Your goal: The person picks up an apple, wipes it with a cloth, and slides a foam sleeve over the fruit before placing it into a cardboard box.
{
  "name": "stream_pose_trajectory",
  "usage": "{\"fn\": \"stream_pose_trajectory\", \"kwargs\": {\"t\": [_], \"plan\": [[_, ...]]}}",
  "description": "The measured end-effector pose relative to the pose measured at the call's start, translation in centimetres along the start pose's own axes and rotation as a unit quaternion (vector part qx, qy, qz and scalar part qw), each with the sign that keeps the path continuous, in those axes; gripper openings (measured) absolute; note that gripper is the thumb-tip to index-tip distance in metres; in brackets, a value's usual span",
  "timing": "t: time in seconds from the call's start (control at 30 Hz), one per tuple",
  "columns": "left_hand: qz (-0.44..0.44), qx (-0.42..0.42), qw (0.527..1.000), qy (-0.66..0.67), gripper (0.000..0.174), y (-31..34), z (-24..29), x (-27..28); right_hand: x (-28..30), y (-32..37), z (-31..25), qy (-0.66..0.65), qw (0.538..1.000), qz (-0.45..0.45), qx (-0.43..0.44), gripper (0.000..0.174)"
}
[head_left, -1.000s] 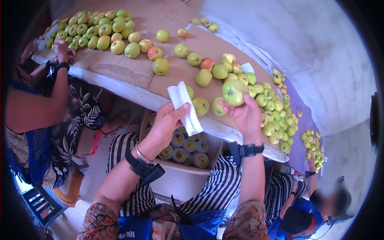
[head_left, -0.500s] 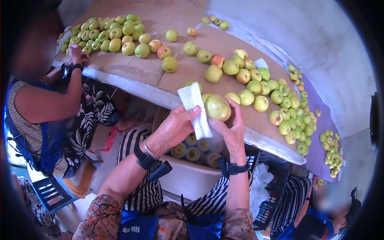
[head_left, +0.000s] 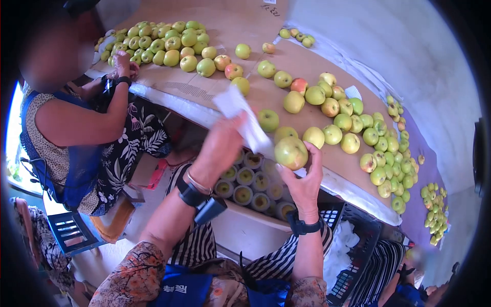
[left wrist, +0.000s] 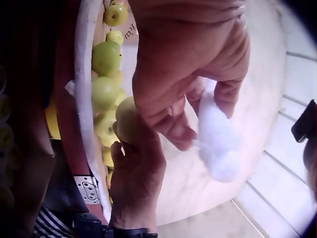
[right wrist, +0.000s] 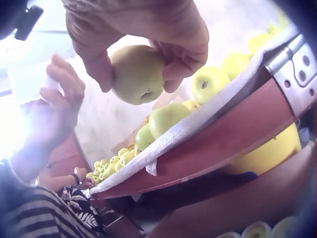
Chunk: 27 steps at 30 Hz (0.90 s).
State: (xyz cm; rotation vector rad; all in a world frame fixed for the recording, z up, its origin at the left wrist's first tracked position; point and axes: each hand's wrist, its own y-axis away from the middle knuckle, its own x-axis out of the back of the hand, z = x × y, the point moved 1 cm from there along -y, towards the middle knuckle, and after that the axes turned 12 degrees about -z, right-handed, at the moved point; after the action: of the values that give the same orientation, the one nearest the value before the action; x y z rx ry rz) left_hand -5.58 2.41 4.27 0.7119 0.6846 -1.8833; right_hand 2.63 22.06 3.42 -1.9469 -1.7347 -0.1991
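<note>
My left hand [head_left: 220,149] pinches a white foam fruit net [head_left: 246,122] between thumb and fingers; the net hangs flat and is blurred in the head view. In the left wrist view the foam net [left wrist: 218,144] sticks out past the fingertips. My right hand [head_left: 305,183] grips a yellow-green apple [head_left: 290,152] by its sides, just in front of the table edge. The right wrist view shows this apple [right wrist: 138,74] between thumb and fingers, its dark hollow end facing outward. The two hands are close together but apart.
Loose apples [head_left: 294,102] spread over the cardboard-covered table [head_left: 245,28], whose padded edge runs before me. Below it a carton holds netted apples [head_left: 243,194]. A black crate [head_left: 365,225] with white nets stands at right. Another person [head_left: 76,123] sits at left.
The right hand has drawn the apple in from over the table and turned it. The left hand with the foam net has swung up, now blurred. The view has shifted too.
</note>
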Motion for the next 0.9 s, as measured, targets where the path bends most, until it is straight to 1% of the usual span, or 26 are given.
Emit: {"fn": "stream_pose_trajectory", "kwargs": {"t": [0.07,0.17,0.2,0.23,0.33,0.37,0.4,0.47,0.5,0.53,0.6,0.7,0.8,0.83,0.9], "plan": [[0.099,-0.043,0.983,-0.150,0.027,-0.4,1.8,1.1,0.0,0.0,-0.3,-0.081,0.997,0.000,0.003,0.070],[0.061,-0.012,0.992,-0.114,0.023,0.6,0.2,0.7,0.3,-0.3,-1.0,-0.243,0.969,-0.040,-0.033,0.070],[0.039,0.018,0.997,-0.068,0.024,1.0,-0.1,0.4,0.4,-0.1,-0.9,-0.293,0.953,-0.054,-0.050,0.069],[0.036,0.023,0.996,-0.077,0.025,1.1,-0.3,0.1,0.5,-0.1,-0.6,-0.306,0.948,-0.068,-0.055,0.071],[0.019,0.046,0.994,-0.099,0.030,0.6,-0.5,-0.3,0.6,0.5,-0.6,-0.369,0.924,-0.069,-0.073,0.072],[0.002,0.031,0.994,-0.109,0.031,0.1,-1.1,0.0,0.7,0.7,-0.2,-0.384,0.919,-0.048,-0.075,0.074],[-0.014,0.027,0.992,-0.125,0.032,-0.2,-1.4,0.3,0.9,0.8,0.8,-0.401,0.914,-0.037,-0.055,0.072],[-0.035,0.023,0.990,-0.132,0.034,-0.1,-1.7,-0.2,2.3,1.0,1.8,-0.469,0.880,-0.022,-0.066,0.071],[-0.020,0.027,0.989,-0.146,0.035,-0.1,-1.8,-0.1,2.9,0.9,2.2,-0.479,0.875,-0.044,-0.056,0.064],[-0.007,0.029,0.986,-0.162,0.035,-0.2,-1.9,0.0,3.1,1.0,2.5,-0.507,0.859,-0.037,-0.056,0.066],[-0.004,0.008,0.986,-0.165,0.037,-0.2,-2.0,0.0,3.8,1.0,2.3,-0.541,0.835,-0.077,-0.064,0.071],[-0.010,-0.015,0.986,-0.167,0.038,-0.1,-1.9,-0.7,3.0,0.9,-0.1,-0.549,0.825,-0.123,-0.052,0.080],[0.001,-0.062,0.981,-0.183,0.038,-0.1,-2.9,-1.3,2.2,1.1,0.0,-0.506,0.839,-0.187,-0.074,0.084],[0.001,-0.051,0.977,-0.207,0.037,0.0,-3.0,-1.6,2.0,1.1,0.0,-0.506,0.832,-0.204,-0.099,0.086],[0.002,-0.029,0.967,-0.253,0.036,0.3,-3.3,-2.0,1.6,1.1,0.7,-0.490,0.839,-0.216,-0.099,0.088]]}}
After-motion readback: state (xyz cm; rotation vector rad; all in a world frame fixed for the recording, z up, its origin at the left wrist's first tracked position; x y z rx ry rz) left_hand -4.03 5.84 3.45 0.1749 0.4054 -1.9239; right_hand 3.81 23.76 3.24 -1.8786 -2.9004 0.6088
